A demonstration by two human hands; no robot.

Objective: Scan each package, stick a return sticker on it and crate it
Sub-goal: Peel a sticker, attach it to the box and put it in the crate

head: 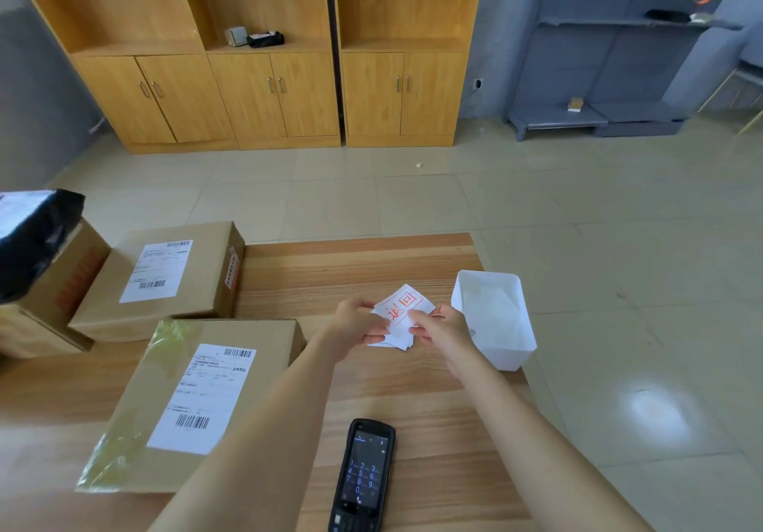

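Both hands meet over the wooden table [371, 259], holding a small stack of white return stickers [404, 302] printed in red. My left hand [355, 325] grips the stack from the left. My right hand [441, 325] pinches the top sticker at its lower right edge. A cardboard package with a white shipping label [198, 399] lies flat at the near left. A second labelled package [165, 275] lies behind it. The black handheld scanner [363, 473] rests face up on the table near the front edge, its keypad screen lit.
A white plastic bin [495, 317] stands at the table's right edge, just right of my hands. At the far left a third box [53, 296] carries a black plastic bag [33, 238]. Wooden cabinets and grey shelving line the back wall across a tiled floor.
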